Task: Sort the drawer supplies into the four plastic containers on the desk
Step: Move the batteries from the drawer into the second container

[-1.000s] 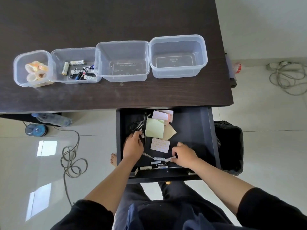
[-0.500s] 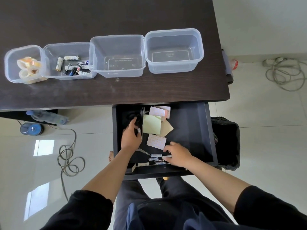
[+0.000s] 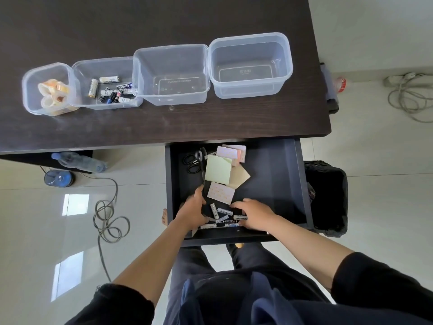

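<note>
Both hands down in the open drawer [image 3: 276, 184]: left hand [image 3: 191, 213] and right hand [image 3: 254, 213] curled around loose batteries [image 3: 222, 214] at its front edge; actual grasp not discernible. Advice: gather all, carry to the battery container [image 3: 105, 84] on the desk [image 3: 164, 127], second from left.

Dark desk [image 3: 164, 127], four clear plastic containers [image 3: 172, 75] in a row on it
</note>
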`<state>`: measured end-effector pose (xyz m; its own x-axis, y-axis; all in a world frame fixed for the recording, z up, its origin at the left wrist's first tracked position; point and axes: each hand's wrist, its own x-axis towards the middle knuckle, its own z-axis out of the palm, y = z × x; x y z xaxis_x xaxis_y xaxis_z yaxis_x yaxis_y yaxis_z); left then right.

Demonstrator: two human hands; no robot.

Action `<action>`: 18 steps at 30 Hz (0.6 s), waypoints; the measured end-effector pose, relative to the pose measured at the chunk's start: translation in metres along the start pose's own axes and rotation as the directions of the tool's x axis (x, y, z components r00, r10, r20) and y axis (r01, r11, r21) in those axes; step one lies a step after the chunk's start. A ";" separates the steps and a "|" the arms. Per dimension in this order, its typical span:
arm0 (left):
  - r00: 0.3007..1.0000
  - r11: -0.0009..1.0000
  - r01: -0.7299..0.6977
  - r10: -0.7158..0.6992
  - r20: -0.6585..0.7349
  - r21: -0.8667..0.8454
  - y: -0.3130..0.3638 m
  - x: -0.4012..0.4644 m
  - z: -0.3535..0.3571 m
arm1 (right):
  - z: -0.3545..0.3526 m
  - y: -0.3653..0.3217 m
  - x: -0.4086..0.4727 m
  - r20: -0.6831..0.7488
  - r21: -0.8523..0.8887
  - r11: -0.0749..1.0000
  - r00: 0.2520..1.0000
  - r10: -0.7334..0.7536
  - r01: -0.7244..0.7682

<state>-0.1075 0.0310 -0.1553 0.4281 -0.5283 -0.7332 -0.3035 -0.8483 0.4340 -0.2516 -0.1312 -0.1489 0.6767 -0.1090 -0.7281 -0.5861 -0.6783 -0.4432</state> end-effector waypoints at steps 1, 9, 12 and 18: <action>1.000 0.998 0.000 0.002 -0.028 0.061 -0.003 0.001 -0.001 | 0.000 0.000 -0.001 -0.010 0.025 1.000 1.000 0.001 -0.001; 0.981 0.948 0.010 0.053 -0.186 0.319 0.007 0.004 -0.011 | -0.001 0.000 -0.004 -0.040 0.072 0.997 0.999 0.014 -0.011; 0.951 0.933 0.040 0.074 -0.299 0.357 0.014 0.006 -0.018 | 0.000 0.001 -0.002 -0.042 0.073 0.997 0.999 0.023 -0.020; 0.921 0.985 0.120 -0.065 -0.383 0.122 0.027 0.011 -0.019 | 0.003 0.003 0.000 -0.038 0.062 0.998 0.999 0.007 -0.005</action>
<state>-0.0944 0.0017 -0.1420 0.7406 -0.4455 -0.5031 -0.3510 -0.8949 0.2757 -0.2550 -0.1313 -0.1515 0.6890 -0.1417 -0.7108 -0.6159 -0.6315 -0.4711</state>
